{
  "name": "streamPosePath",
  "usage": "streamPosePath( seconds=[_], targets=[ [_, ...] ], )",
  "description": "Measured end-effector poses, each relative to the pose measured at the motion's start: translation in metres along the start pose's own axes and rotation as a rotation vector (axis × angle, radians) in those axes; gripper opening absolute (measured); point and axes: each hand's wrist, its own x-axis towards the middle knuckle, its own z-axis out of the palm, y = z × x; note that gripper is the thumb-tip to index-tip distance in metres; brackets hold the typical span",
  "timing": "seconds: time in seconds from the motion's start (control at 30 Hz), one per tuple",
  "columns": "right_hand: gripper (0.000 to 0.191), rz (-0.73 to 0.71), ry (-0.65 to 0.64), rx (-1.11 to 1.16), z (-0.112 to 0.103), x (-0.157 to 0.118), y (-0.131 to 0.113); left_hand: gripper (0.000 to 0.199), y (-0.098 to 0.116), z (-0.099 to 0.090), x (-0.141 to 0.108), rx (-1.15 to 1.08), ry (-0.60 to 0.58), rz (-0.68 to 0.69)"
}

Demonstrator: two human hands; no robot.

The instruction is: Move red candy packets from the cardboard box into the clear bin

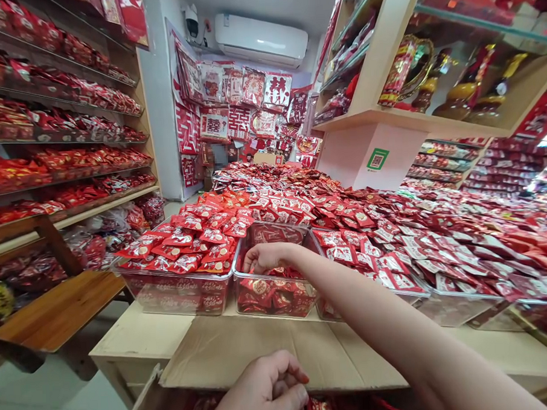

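Red packets (277, 292) under right hand (269, 256), fingers curled

packets (270, 293) in bin (276, 277), box (262, 350) before

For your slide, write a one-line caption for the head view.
Right hand reaches into a half-full clear bin of red packets; left hand hovers above a cardboard box.

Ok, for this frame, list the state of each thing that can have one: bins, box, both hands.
Middle clear bin: partly filled with red packets, open top.
Left clear bin: heaped over the rim with red packets.
Cardboard box: open, flap folded out, red packets inside.
Right hand: reaching into the middle bin, fingers curled down; grip not visible.
Left hand: curled loosely over the box; hold cannot be told.
Air conditioner: flap closed.
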Motion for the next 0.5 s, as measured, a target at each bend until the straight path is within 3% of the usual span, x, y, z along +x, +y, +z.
streamPosePath(
  seconds=[0.07, 0.23, 0.37, 0.43, 0.5],
  targets=[
    [0.017, -0.028, -0.035, -0.110, 0.002, 0.003, 0.000, 0.008, 0.000, 0.000, 0.000, 0.000, -0.006, 0.001],
    [0.015, -0.032, 0.084, -0.399, 0.008, -0.004, -0.005, 0.009, 0.003, -0.001, -0.002, 0.019, -0.008, -0.022],
    [0.017, -0.002, 0.029, -0.495, 0.005, -0.016, -0.011, 0.009, 0.004, -0.001, -0.002, 0.017, -0.007, -0.037],
    [0.016, -0.017, 0.132, -0.503, -0.004, -0.019, -0.012, 0.009, 0.003, 0.000, -0.001, 0.000, -0.009, -0.041],
    [0.015, -0.024, 0.326, -0.511, -0.018, -0.019, -0.011, 0.009, 0.002, 0.000, 0.000, -0.004, -0.013, -0.050]
  ],
)
